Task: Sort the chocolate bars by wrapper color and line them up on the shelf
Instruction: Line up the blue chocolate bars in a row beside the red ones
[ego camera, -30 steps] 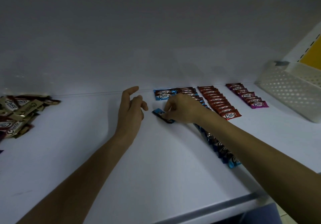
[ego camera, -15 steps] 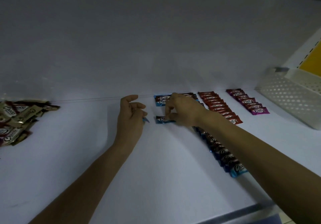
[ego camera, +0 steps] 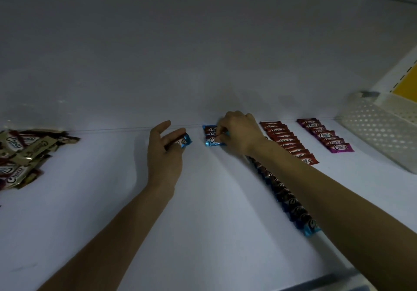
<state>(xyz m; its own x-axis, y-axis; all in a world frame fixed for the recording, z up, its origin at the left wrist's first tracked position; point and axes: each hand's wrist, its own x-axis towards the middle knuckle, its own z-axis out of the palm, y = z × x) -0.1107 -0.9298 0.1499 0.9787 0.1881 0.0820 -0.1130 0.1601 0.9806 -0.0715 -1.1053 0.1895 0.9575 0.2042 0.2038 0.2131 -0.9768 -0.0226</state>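
Moved back against the blue row (ego camera: 209,130), right hand (ego camera: 239,133) pinches a blue bar (ego camera: 211,142); left hand (ego camera: 163,155) grips another bar (ego camera: 185,141).

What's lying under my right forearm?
The long row of blue bars runs beneath it. Its front stretch shows; the part nearer the back wall is covered by the arm.

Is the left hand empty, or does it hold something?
It holds a blue bar: the left hand curls its fingers round it, and one blue end sticks out past them.
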